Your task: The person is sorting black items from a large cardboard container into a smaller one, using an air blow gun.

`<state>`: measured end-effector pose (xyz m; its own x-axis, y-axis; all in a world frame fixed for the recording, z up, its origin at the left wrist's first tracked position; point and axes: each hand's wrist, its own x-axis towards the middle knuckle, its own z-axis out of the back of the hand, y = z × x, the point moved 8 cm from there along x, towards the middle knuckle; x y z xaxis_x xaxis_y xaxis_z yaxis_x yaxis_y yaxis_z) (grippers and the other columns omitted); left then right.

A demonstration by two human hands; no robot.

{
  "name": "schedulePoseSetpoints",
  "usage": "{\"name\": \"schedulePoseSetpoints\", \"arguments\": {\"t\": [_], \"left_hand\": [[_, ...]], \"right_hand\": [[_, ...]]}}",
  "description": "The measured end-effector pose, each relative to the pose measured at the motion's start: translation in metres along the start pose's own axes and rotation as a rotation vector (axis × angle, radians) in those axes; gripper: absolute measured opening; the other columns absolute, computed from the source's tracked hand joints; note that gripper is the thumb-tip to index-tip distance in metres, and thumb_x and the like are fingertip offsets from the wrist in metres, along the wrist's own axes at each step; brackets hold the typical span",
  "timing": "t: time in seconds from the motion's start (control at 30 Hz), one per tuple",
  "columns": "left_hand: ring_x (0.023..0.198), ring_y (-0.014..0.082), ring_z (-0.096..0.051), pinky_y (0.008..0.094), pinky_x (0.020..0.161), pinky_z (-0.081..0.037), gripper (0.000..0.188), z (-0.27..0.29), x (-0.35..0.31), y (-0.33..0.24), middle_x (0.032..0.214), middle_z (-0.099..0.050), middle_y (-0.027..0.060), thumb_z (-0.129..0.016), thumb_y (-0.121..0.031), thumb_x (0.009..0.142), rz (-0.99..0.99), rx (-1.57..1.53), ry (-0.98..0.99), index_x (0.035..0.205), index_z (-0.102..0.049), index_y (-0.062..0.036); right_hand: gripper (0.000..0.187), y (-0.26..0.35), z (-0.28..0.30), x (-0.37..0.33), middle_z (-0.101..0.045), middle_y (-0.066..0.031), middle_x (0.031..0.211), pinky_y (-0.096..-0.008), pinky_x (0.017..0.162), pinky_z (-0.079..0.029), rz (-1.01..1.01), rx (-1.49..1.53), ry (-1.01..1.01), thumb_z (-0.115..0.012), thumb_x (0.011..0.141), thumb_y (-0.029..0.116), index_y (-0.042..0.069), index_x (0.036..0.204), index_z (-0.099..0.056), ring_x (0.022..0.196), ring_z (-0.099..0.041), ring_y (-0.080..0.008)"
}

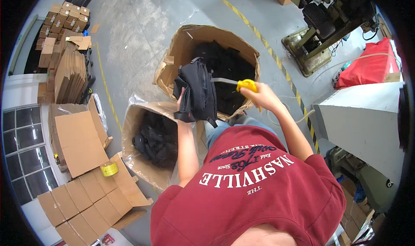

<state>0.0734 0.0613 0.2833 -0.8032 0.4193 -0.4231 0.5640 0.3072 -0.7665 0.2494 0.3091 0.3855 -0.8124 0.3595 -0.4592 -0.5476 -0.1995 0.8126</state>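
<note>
The red shirt (255,177) fills the near edge, its hem hiding most of the legs. Beyond it, the left hand (181,98) grips the black bag (197,90) by its left side; most of the fingers are behind the fabric. The right hand (258,95) is closed around the handle of a yellow tool (246,85), its grey nozzle pointing left at the bag's right edge; whether the tip touches, I cannot tell. The bag sits up between the hands, straps hanging at its lower end.

Under it gapes the big carton (233,38), its rim ragged, with room inside to the right of the bag; the dark contents blur together. A smaller carton (149,173) with a plastic liner stands just left of the left forearm, more black goods inside. To the right, a pale hose (302,117) crosses the striped line (283,68), partly lost behind the arm. Farther out, grey floor (138,34) runs past the big carton, and the machine (320,34) is cut off at the rim.
</note>
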Motion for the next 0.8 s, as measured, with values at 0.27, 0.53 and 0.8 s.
{"name": "schedulePoseSetpoints", "arguments": {"t": [0.27, 0.53, 0.8], "left_hand": [[0.109, 0.0232, -0.052, 0.0381, 0.095, -0.042, 0.043, 0.009, -0.006, -0.033, 0.121, -0.053, 0.0099, -0.046, -0.034, 0.092, 0.006, -0.039, 0.066, 0.124, -0.048, -0.0064], [0.108, 0.0229, -0.052, 0.0370, 0.093, -0.043, 0.043, 0.012, -0.018, -0.049, 0.121, -0.052, 0.0100, -0.047, -0.033, 0.092, -0.008, -0.098, 0.105, 0.123, -0.048, -0.0048], [0.094, 0.0241, -0.060, 0.0372, 0.083, -0.047, 0.051, 0.039, -0.017, -0.046, 0.109, -0.061, 0.0119, -0.063, -0.032, 0.083, -0.222, 0.361, -0.411, 0.114, -0.053, 0.0066]], "right_hand": [[0.042, 0.016, 0.003, 0.020, -0.058, -0.0051, 0.060, -0.0294, 0.049, -0.045, 0.021, 0.058, 0.012, -0.061, 0.081, 0.045, 0.005, 0.095, -0.063, 0.049, -0.056, -0.0120], [0.047, 0.016, -0.029, 0.038, -0.059, -0.0063, 0.060, -0.0272, 0.046, -0.046, 0.031, -0.037, 0.273, -0.061, 0.079, 0.049, 0.004, 0.091, -0.063, 0.049, -0.059, -0.0144], [0.047, -0.001, -0.037, 0.032, -0.062, -0.0058, 0.068, -0.0287, 0.053, -0.048, 0.048, 0.004, 0.207, -0.063, 0.077, 0.050, 0.005, 0.094, -0.065, 0.054, -0.059, -0.0131]]}}
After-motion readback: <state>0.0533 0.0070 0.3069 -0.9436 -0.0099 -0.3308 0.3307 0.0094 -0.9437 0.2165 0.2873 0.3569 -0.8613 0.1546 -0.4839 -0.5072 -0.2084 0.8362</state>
